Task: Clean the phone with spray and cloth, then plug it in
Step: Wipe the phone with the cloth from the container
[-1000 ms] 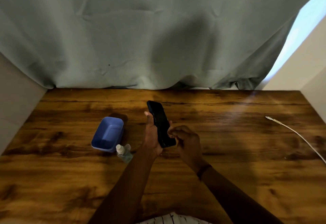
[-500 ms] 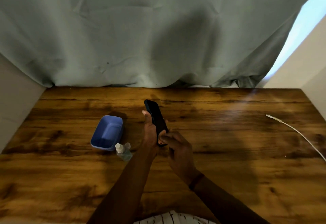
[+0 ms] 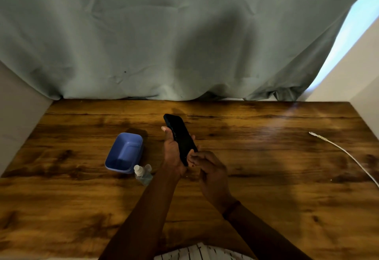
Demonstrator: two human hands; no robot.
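Left hand (image 3: 172, 153) fingers wrapped around the dark phone (image 3: 181, 136), held tilted above the table (image 3: 266, 177). Right hand (image 3: 211, 171) fingertips (image 3: 192, 156) pinch its near end. Spray bottle (image 3: 142, 173) left of the fingers.

- My feed is dim overall; the only strong light is a pale blue-white gap (image 3: 348, 32) at two o'clock, where the curtain (image 3: 143, 34) ends.
- That light lays a faint hazy sheen on the bench (image 3: 266, 132) toward three o'clock.
- I see broad soft shadows on the curtain at twelve o'clock and on the bench at four o'clock.
- The phone (image 3: 181, 136) reads as a near-black shape with no surface detail.
- Wide-angle bending bows the bench edges outward; fine detail is soft everywhere.
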